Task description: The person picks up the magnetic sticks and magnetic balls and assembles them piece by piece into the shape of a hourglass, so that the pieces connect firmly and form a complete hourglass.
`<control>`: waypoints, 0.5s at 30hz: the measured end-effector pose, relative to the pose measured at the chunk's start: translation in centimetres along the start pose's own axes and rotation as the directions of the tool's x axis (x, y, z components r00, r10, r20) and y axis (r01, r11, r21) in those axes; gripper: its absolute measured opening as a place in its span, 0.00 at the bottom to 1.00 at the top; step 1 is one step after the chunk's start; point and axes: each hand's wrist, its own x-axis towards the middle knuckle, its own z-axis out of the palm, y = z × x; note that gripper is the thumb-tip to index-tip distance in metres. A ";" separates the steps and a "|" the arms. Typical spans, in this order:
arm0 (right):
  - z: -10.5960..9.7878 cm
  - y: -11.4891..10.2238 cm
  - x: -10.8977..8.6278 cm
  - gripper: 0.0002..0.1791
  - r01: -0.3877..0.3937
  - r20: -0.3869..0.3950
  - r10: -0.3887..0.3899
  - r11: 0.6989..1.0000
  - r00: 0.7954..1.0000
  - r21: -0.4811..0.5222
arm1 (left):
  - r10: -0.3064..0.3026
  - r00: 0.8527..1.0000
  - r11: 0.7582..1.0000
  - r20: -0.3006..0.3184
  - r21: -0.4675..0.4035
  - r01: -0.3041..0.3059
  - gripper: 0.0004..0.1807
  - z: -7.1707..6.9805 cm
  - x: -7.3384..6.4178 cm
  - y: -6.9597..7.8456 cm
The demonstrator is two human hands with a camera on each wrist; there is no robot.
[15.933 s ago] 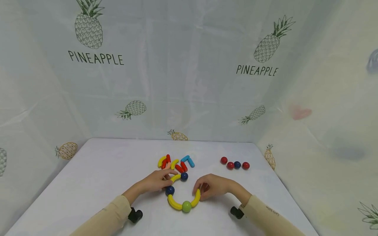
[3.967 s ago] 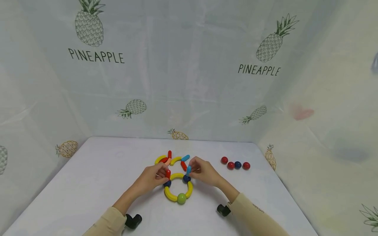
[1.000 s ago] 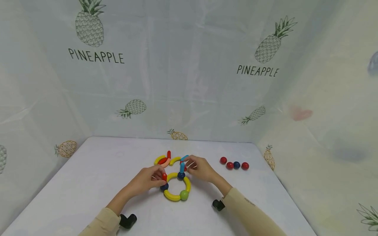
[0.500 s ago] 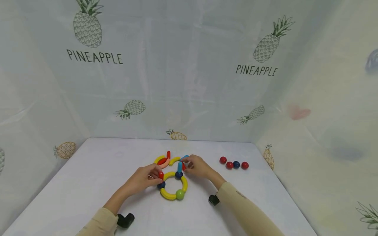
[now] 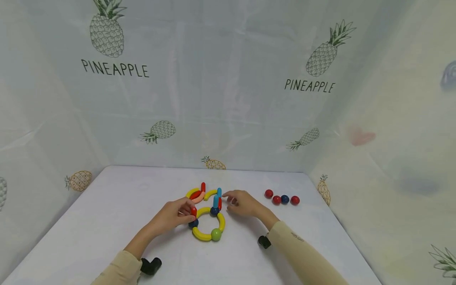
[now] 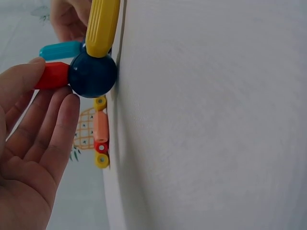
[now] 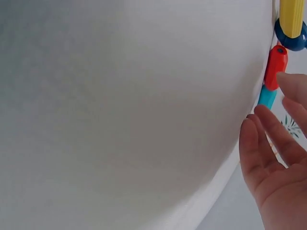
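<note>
Loose red rod (image 7: pixel 276 64): beyond yellow ring (image 5: pixel 201 235), long axis leading away from it; ring-side of nearer right hand (image 5: pixel 243 203), fingers parted, empty. Left hand (image 5: pixel 172 216): pinching upright red rod (image 6: pixel 53 75) on ring.

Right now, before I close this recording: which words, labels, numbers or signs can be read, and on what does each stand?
"PINEAPPLE": on the backdrop sheet, picture left, under a pineapple drawing.
"PINEAPPLE": on the same sheet, picture right, under a second drawing.
Too small to read: a dark mark, possibly lettering, on the right sleeve.
I can read no others.
</note>
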 end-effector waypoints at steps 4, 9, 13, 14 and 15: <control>0.2 -0.2 0.4 0.29 -0.001 0.029 0.002 1.000 1.000 -0.028 | -0.006 1.000 1.000 -0.010 0.002 0.006 0.16 0.0 -0.1 0.0; 0.5 -0.5 1.0 0.26 -0.004 0.058 0.009 0.996 0.998 -0.087 | -0.016 1.000 1.000 -0.019 0.015 0.016 0.16 0.1 -0.1 0.1; 0.4 -0.5 1.1 0.24 0.003 0.049 0.002 0.995 0.999 -0.102 | -0.028 0.999 0.999 -0.024 0.017 0.028 0.16 0.1 -0.1 0.1; 0.4 -0.5 1.0 0.23 0.004 0.043 0.000 0.995 0.999 -0.096 | -0.028 0.999 0.999 -0.024 0.015 0.029 0.16 0.1 -0.1 0.2; 0.4 -0.5 1.0 0.23 0.007 0.036 -0.004 0.996 0.999 -0.090 | -0.028 0.999 0.999 -0.023 0.016 0.028 0.16 0.1 -0.1 0.2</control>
